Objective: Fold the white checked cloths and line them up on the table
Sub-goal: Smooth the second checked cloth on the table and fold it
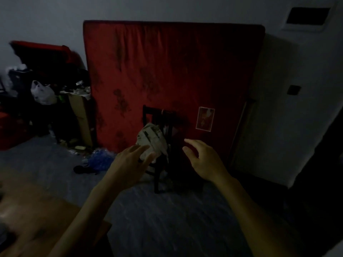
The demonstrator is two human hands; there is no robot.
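Observation:
A heap of white checked cloths (151,139) lies crumpled on a dark wooden chair (160,169) in the middle of the dim room. My left hand (130,164) reaches out with straight fingers, its fingertips at the lower edge of the heap; whether they touch it is unclear. My right hand (202,160) hovers to the right of the chair with spread, relaxed fingers and holds nothing. A corner of the brown wooden table (46,219) shows at the lower left, blurred.
A red mattress (172,75) leans upright against the wall behind the chair. Clutter fills the left: a cardboard box (81,117), a white plastic bag (42,93), a blue bag (101,158) on the grey floor. A pale wall stands at right.

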